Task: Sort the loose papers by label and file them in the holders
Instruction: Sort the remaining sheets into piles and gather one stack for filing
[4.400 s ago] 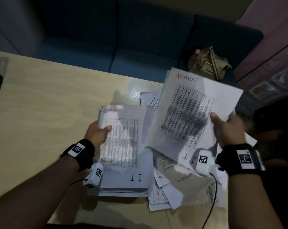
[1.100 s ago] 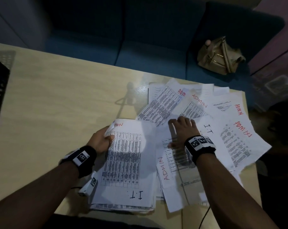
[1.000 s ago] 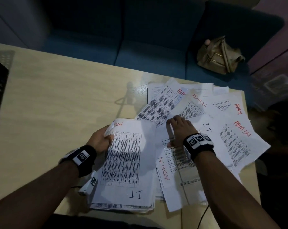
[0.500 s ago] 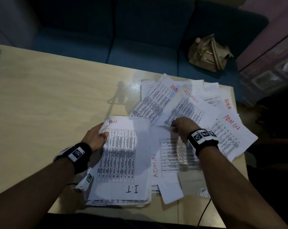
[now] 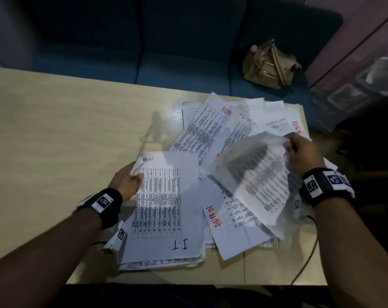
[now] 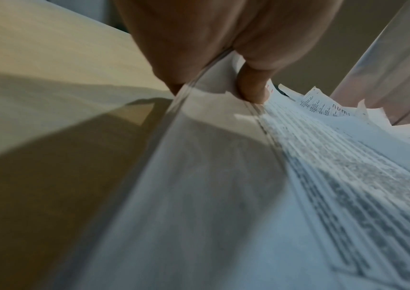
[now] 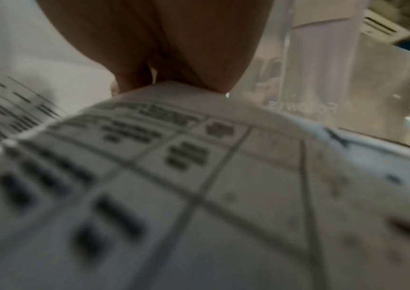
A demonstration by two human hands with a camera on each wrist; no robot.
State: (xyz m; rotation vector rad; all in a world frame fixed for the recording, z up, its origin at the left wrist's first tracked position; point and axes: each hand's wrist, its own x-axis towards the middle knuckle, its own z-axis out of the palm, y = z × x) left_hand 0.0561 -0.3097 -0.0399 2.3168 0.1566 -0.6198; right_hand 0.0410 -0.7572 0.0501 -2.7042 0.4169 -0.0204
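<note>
Printed sheets marked ADMIN in red or I.T in black lie on a pale wooden table. My left hand grips the upper left edge of a neat stack, thumb on top; its top sheet reads ADMIN at one end and I.T at the other. My right hand pinches the corner of one printed sheet and holds it lifted, curved and blurred, above the loose spread of papers. That lifted sheet fills the right wrist view. No holders are in view.
A blue sofa runs behind the table's far edge, with a tan handbag on its seat. A glass partition stands at the right. A thin black cable hangs over the table's near right edge.
My right hand had been pressing flat on the loose papers; it has since pinched one sheet and lifted it up and to the right. The left hand has kept its hold on the stack.
</note>
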